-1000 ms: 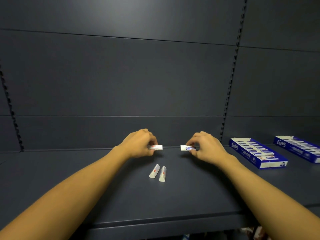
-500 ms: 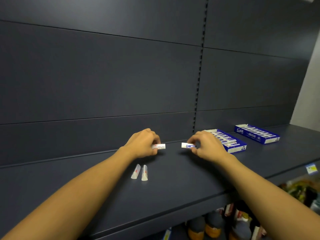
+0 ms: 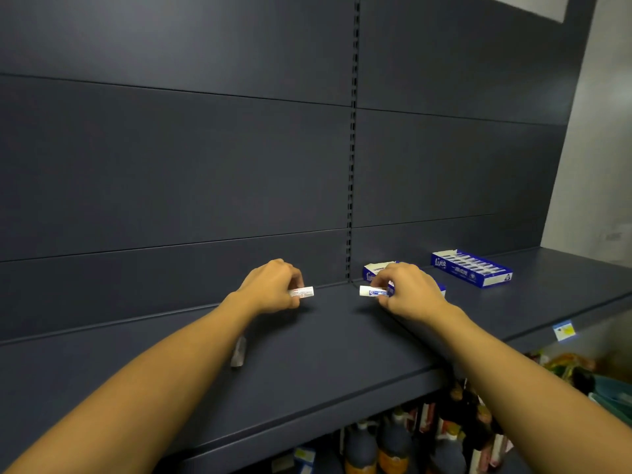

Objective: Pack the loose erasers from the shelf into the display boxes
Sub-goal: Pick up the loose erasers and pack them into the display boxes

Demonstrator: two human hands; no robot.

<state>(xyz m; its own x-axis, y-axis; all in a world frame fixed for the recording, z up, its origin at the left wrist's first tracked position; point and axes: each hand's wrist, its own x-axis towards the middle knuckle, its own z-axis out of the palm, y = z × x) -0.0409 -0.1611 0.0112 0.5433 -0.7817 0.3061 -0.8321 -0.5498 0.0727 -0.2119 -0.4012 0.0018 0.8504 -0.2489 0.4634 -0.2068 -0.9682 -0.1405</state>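
Dark shelf (image 3: 342, 336), display boxes (image 3: 472, 268) at its right end. Left hand (image 3: 273, 289) pinches one eraser (image 3: 301, 292), right hand (image 3: 407, 292) another (image 3: 371, 291) — evidently carried boxward. One loose eraser (image 3: 238, 352) remains left of the boxes.

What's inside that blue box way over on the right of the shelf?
The far blue box lies open on the shelf, filled with rows of wrapped erasers. Only the top layer shows; anything beneath is hidden.

head view; faces forward-down; near shelf (image 3: 342, 354); single camera
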